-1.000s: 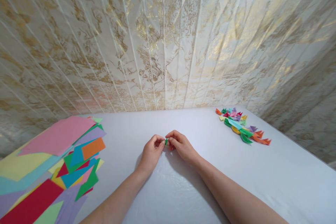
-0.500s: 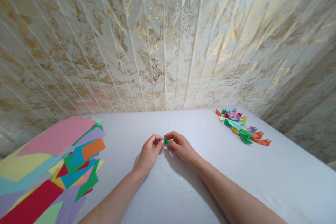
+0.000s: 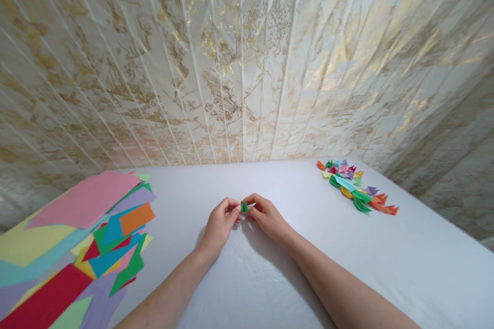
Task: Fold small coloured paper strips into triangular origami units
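A small folded piece of green paper (image 3: 244,207) is held between my two hands, just above the white table (image 3: 231,288). My left hand (image 3: 223,218) pinches its left side with thumb and fingertips. On the right side, my right hand (image 3: 266,214) grips it the same way, with the index finger arched over the top. The fingers cover much of the paper, so its full folded shape is hidden.
Coloured paper sheets lie spread on the left, among them a large pink sheet (image 3: 88,200), a red sheet (image 3: 50,298) and an orange piece (image 3: 137,219). Several small folded paper figures (image 3: 360,196) sit at the back right. A gold-patterned curtain (image 3: 239,61) hangs behind the table.
The green paper looks narrower and more upright between my fingertips than before. Both hands stay in nearly the same place.
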Demonstrator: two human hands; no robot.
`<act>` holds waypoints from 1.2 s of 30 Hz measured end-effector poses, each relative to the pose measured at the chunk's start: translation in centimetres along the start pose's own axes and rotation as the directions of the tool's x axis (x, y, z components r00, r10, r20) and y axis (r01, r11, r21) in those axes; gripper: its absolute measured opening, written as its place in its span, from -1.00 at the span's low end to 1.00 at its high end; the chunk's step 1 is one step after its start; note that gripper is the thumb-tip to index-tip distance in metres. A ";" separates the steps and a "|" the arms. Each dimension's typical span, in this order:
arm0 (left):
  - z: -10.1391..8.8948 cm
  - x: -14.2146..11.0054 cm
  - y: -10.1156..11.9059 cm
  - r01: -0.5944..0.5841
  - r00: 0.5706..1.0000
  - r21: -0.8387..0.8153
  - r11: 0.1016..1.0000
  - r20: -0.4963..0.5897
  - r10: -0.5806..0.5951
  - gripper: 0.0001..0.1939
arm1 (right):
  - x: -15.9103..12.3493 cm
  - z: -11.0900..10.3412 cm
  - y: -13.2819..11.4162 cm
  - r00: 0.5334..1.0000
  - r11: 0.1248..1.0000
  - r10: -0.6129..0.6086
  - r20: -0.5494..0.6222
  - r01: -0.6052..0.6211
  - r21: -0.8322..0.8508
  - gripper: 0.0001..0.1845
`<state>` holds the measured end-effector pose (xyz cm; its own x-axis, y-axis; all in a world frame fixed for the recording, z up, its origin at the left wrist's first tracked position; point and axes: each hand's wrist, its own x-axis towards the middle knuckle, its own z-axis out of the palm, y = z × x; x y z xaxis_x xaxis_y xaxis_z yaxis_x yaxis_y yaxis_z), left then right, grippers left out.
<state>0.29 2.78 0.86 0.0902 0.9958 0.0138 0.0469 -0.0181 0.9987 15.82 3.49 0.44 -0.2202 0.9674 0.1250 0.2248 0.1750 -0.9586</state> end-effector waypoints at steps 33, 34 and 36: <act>0.0 -0.2 0.3 -0.039 0.993 0.081 0.996 0.110 0.029 -0.72 | 0.0 0.2 0.2 0.998 0.999 -0.037 -0.048 0.037 0.000 -0.95; 0.0 -0.2 0.4 -0.039 0.994 0.081 0.996 0.109 0.030 -0.73 | 0.0 0.2 0.1 0.998 0.999 -0.043 -0.048 0.042 -0.010 -0.96; 0.0 -0.2 0.5 -0.039 0.994 0.078 0.996 0.104 0.031 -0.75 | 0.0 0.2 0.0 0.997 0.998 -0.051 -0.050 0.049 -0.029 -0.96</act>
<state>0.33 2.52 1.31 0.1944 0.9801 0.0397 0.1212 -0.0642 0.9905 15.62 3.42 0.35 -0.1837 0.9652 0.1861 0.2415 0.2278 -0.9433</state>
